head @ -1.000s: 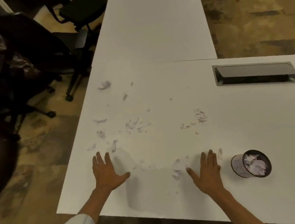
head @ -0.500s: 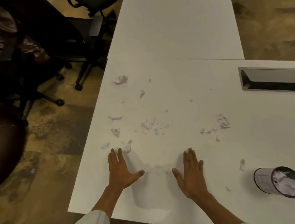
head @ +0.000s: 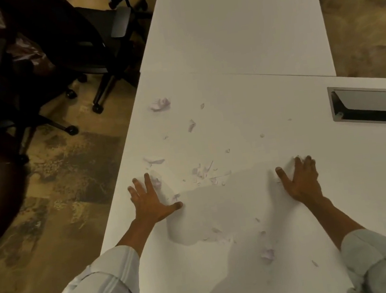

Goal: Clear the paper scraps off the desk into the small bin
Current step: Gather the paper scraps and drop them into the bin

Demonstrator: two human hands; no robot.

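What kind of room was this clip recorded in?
Most likely an office. A long white desk has a metal cable hatch set into it, wheeled office chairs stand beside it, and patterned carpet covers the floor.

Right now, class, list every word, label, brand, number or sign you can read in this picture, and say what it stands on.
None can be read.
Paper scraps on the white desk: faint marks, too small and blurred to read.
Crumpled scrap: no legible print.
Metal cable hatch: no label visible.
Sleeves and office chair: no text visible.
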